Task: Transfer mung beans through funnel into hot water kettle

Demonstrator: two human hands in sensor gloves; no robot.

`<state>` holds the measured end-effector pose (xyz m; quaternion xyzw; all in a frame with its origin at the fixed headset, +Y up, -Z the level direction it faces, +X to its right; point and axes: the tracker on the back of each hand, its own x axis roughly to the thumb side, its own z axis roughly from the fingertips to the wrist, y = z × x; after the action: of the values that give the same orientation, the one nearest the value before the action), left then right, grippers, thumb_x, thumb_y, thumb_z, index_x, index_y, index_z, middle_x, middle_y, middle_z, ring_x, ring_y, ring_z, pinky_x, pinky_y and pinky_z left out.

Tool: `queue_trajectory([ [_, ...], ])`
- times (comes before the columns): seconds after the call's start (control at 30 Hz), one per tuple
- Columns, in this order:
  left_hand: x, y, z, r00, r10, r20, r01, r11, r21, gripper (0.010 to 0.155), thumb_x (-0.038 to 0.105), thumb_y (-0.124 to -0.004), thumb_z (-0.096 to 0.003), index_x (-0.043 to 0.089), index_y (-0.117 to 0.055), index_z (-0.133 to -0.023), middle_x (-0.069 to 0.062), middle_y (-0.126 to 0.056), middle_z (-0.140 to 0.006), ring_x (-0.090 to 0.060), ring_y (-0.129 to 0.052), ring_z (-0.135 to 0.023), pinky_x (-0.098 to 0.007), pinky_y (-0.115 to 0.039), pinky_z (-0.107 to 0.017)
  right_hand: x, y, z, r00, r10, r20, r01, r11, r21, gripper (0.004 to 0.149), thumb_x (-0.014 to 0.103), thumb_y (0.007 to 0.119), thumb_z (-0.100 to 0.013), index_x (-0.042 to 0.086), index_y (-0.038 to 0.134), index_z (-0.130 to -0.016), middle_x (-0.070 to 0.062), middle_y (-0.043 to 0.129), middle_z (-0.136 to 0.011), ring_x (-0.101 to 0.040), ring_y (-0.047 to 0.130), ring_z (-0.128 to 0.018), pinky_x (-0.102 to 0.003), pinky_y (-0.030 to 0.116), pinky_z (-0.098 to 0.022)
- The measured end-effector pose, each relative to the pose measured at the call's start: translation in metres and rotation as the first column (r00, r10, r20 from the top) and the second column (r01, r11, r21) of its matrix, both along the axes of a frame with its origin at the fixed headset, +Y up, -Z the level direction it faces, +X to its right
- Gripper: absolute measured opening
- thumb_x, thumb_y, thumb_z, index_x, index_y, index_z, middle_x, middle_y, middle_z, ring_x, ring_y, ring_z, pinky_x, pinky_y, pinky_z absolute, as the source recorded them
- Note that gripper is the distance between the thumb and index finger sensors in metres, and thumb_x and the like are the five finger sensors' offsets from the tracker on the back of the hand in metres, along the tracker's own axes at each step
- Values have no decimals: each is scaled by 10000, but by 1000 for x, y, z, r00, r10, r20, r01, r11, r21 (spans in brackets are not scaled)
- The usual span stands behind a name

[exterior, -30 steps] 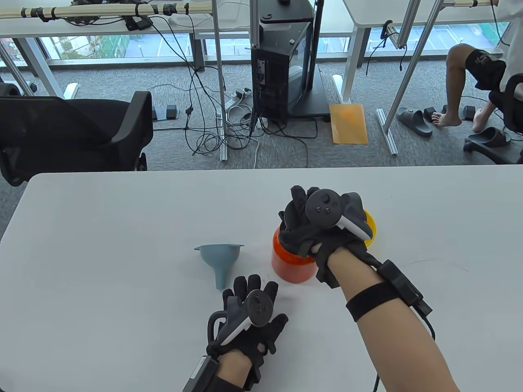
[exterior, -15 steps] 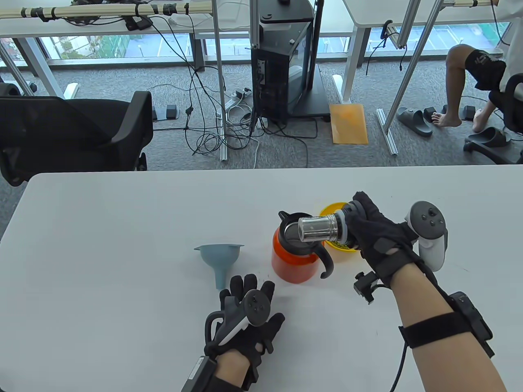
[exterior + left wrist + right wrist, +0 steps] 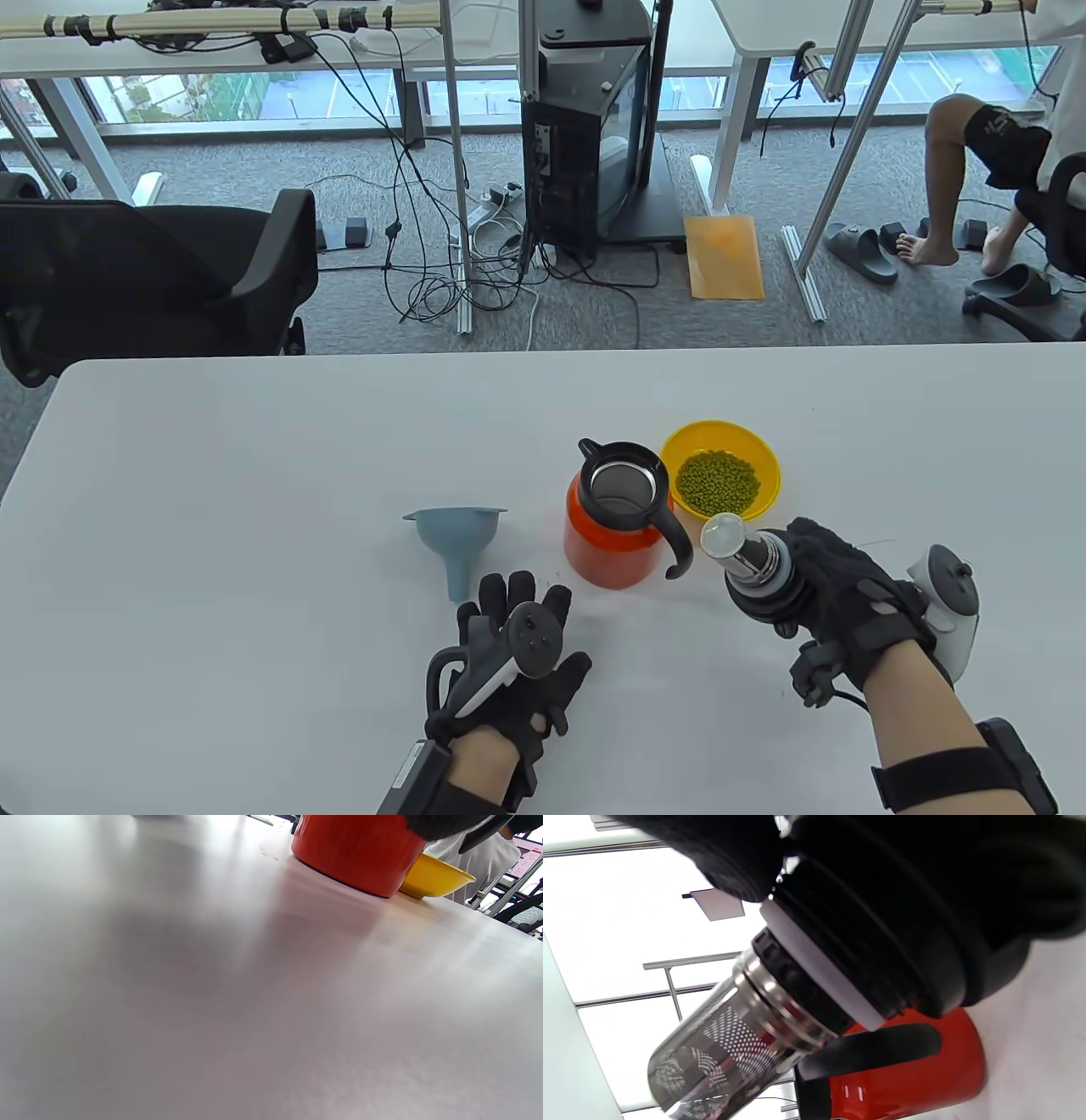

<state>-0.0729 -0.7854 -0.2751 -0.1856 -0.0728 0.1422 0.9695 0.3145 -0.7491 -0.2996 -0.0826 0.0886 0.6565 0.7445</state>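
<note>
The red kettle stands open in the middle of the table, its black handle toward the right; it also shows in the left wrist view and the right wrist view. My right hand grips the kettle's black lid with its steel strainer, held just right of the kettle, strainer end up; the lid fills the right wrist view. A yellow bowl of mung beans sits behind. The grey-blue funnel lies left of the kettle. My left hand rests flat on the table, empty.
The white table has open surface to the left and far right. Its far edge runs across the view; beyond are a black chair, cables and a seated person.
My right hand lifted the lid with strainer out of the kettle, then carried it right and toward me, uncovering the kettle mouth and the bean bowl. My left hand stayed put.
</note>
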Motion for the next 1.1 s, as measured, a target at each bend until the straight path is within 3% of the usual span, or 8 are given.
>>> queue_trajectory([
  [0.3,1,0,0,1000,-3,-1,3,1000,-3,819,678,-613,-417,438,-185,-1073,22,-5,-1132,-320,69,-1009,-596,-102,-714,-6,-30,12,996,80,-43,-83,993,-86,695,225,810,-491,-99,510,-1028,-391,656,-926,-622,895,-692,-628,863,-395],
  [0.73,2,-1,1,1000,3,5,-3,1000,-13,819,677,-612,-419,436,-184,-1075,24,-4,-1132,-320,71,-1008,-596,-101,-714,-16,-39,9,960,269,-77,-276,956,-104,670,208,787,-502,-104,509,-1025,-388,636,-929,-574,874,-716,-596,843,-404],
  [0.87,2,-1,1,1000,-1,5,1,1000,-10,820,677,-613,-419,435,-185,-1075,23,-4,-1131,-320,71,-1007,-596,-102,-714,-17,-29,8,880,470,-66,-473,880,-43,697,297,788,-508,-96,531,-1023,-381,618,-936,-582,816,-737,-614,789,-430],
  [1.0,3,-1,1,1000,-17,4,17,1000,-9,818,677,-612,-419,436,-185,-1074,22,-3,-1131,-320,72,-1007,-595,-101,-714,-20,-22,8,869,487,-85,-490,871,-21,751,390,774,-517,-83,520,-1043,-384,515,-987,-660,622,-818,-723,592,-519],
  [1.1,3,-1,1,1000,-19,4,19,1000,-5,818,677,-612,-418,439,-185,-1073,23,-4,-1131,-320,73,-1007,-596,-103,-714,-20,-13,6,846,524,-94,-526,851,9,742,387,763,-520,-76,521,-1046,-378,506,-997,-697,529,-839,-772,476,-537],
])
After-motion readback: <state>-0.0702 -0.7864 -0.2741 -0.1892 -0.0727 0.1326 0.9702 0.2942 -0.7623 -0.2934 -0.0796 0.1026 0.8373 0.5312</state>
